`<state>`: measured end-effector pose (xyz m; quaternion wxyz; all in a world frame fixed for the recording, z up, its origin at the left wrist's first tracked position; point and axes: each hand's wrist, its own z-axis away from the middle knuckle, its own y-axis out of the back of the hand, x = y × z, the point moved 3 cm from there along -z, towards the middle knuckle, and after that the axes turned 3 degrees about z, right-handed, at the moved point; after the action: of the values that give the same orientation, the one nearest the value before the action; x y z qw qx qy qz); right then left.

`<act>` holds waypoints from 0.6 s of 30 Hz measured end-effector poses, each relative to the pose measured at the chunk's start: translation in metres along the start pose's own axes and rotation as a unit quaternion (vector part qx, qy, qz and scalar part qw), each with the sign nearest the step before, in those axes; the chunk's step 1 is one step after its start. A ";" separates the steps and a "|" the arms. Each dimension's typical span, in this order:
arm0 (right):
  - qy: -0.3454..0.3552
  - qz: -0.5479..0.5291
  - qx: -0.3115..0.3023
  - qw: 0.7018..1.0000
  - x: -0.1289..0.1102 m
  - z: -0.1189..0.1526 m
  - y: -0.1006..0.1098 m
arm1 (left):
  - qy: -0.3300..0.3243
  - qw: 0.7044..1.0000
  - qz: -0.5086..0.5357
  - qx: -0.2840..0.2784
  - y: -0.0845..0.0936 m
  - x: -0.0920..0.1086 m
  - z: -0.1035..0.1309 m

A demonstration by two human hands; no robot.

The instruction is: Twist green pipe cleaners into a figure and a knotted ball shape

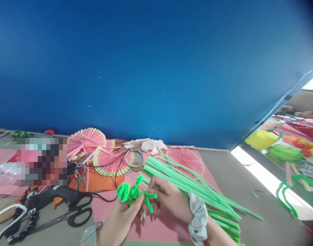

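Note:
My left hand (pixel 124 217) pinches a small bright green pipe-cleaner shape (pixel 124 192) between thumb and fingers. The shape has a coiled round end on the left, a twisted stub pointing up, and short loose ends sticking out to the right. At those loose ends, the bent fingers of my right hand (pixel 170 198) close on the shape, with their tips partly hidden. A grey scrunchie (pixel 197 218) circles my right wrist. Just beyond and to the right lies a bundle of paler green pipe cleaners (pixel 187 177), on pink paper (pixel 161 229).
Pink pleated paper fans (pixel 111 162), a roll of tape (pixel 134 158) and crumpled white plastic (pixel 148 145) lie behind my hands. On the left are black scissors (pixel 79 213), keys (pixel 80 176) and a black glue gun (pixel 61 194). A blue wall (pixel 146 68) rises behind.

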<state>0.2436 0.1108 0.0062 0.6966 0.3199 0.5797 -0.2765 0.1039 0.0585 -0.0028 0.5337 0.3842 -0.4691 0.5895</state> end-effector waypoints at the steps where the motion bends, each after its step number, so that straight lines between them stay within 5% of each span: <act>1: 0.016 0.051 0.006 0.999 -0.002 0.001 -0.001 | -0.001 1.000 -0.003 0.012 0.000 0.003 0.000; 4: 0.054 0.277 0.042 0.958 -0.006 0.002 -0.007 | 0.015 0.999 0.020 0.026 -0.002 0.012 -0.001; 7: 0.072 0.493 0.070 0.864 -0.005 0.002 -0.018 | 0.005 0.995 0.037 0.087 0.004 0.015 -0.003; 11: 0.115 0.633 0.071 0.763 -0.008 0.004 -0.026 | -0.007 0.996 -0.010 0.085 0.011 0.005 -0.010; 15: 0.156 0.653 0.060 0.739 -0.019 0.009 -0.017 | -0.035 0.997 -0.033 0.067 0.010 -0.016 -0.016; 18: 0.178 0.625 0.044 0.759 -0.026 0.010 -0.010 | -0.060 0.996 -0.055 0.045 0.005 -0.029 -0.017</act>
<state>0.2382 0.0970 0.0321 0.5841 0.6850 0.3514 0.2571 0.1038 0.0676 -0.0359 0.5179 0.4678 -0.4515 0.5559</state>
